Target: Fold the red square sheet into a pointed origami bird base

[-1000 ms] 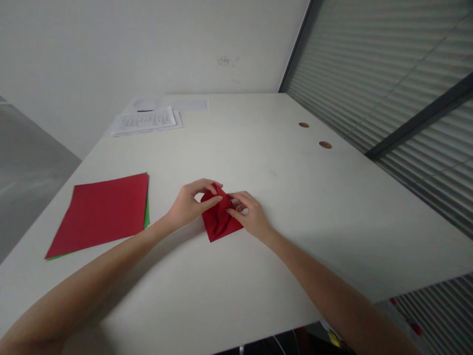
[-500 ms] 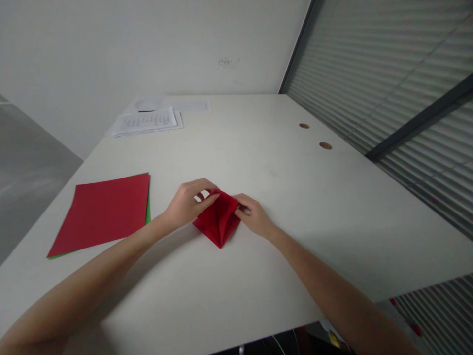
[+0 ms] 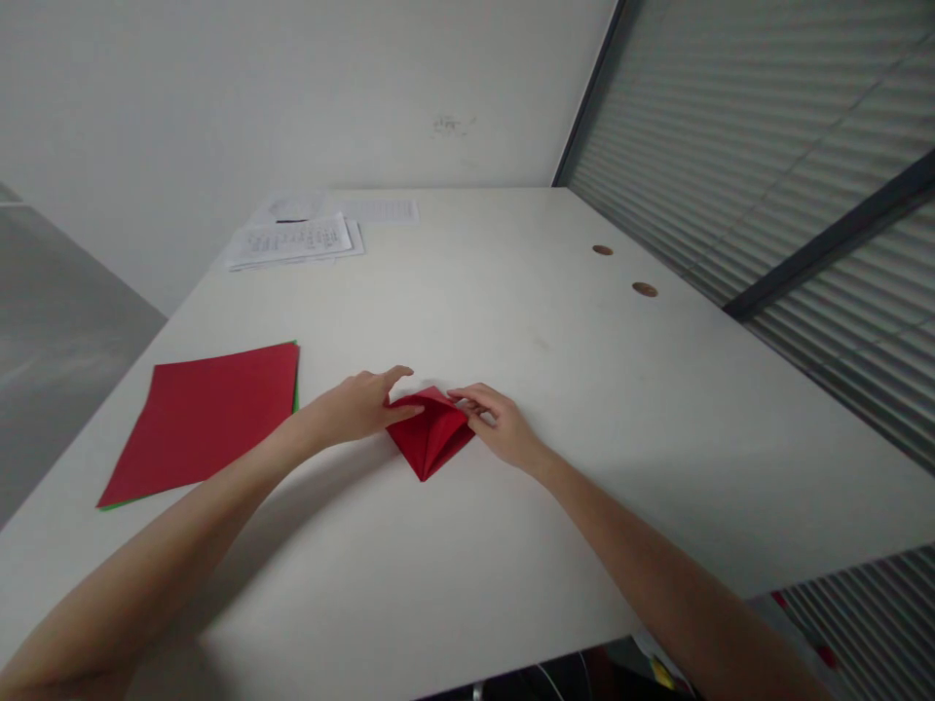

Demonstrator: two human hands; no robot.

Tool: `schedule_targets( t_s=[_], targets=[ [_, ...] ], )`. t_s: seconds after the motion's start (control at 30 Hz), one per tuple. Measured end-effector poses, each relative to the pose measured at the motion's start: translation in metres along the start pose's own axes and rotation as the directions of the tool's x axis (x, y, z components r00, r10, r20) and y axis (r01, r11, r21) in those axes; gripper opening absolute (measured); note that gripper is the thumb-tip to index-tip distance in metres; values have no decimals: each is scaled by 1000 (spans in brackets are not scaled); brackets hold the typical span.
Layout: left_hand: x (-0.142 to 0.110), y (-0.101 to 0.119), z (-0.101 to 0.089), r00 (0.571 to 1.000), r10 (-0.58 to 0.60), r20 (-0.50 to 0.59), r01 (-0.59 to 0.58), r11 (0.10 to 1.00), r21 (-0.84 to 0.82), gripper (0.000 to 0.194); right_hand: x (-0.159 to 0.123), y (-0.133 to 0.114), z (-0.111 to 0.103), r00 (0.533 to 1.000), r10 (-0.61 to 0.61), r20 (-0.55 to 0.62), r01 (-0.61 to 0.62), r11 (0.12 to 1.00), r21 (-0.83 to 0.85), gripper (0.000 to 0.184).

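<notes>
A folded piece of red paper (image 3: 430, 436) stands partly raised on the white table, with one point toward me and its pocket gaping at the top. My left hand (image 3: 372, 401) is at its left edge; the thumb lies over the paper and the index finger stretches out apart from it. On the other side, my right hand (image 3: 497, 421) pinches the paper's right corner between thumb and fingers. Part of that corner is hidden behind the fingertips.
To the left lies a stack of red sheets (image 3: 211, 414) with a green sheet (image 3: 296, 394) showing beneath. Printed papers (image 3: 292, 241) lie at the far left of the white table (image 3: 511, 584). Two round holes (image 3: 645, 289) are near the right edge, beside window blinds (image 3: 766, 127).
My left hand has let go of the paper's upper edge and spread its fingers, moving slightly left. The paper has turned a little and sits lower. My right hand keeps its pinch.
</notes>
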State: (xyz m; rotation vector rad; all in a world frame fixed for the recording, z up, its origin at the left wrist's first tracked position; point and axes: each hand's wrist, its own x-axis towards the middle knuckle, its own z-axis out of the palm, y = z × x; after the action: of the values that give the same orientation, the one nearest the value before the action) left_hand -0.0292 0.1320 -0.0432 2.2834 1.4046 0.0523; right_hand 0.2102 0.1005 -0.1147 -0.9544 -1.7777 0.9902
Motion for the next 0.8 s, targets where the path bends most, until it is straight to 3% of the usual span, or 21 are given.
schedule_targets(
  t_s=[0.2,0.37,0.43,0.53,0.63,0.8],
  targets=[
    [2,7,-1,993,-20,-116,5,992,-128,25,0,-1,0,999,-33,7,33,998,-49,40],
    [4,15,11,974,-2,-225,-56,966,-252,19,1,-2,1,1000,-23,-11,22,998,-55,31],
    [5,16,11,983,-20,-184,-57,911,-408,22,1,-2,2,1000,-3,-16,2,999,-33,29],
    [5,15,7,999,20,-39,-41,748,-662,25,1,-1,2,1000,18,-23,-18,1000,6,25],
    [7,12,7,998,66,10,-33,619,-785,25,2,-1,2,999,44,-33,-42,998,51,23],
    [16,9,30,962,-61,-268,-148,707,-691,17,1,1,3,997,68,-35,-65,996,68,20]
  ],
)
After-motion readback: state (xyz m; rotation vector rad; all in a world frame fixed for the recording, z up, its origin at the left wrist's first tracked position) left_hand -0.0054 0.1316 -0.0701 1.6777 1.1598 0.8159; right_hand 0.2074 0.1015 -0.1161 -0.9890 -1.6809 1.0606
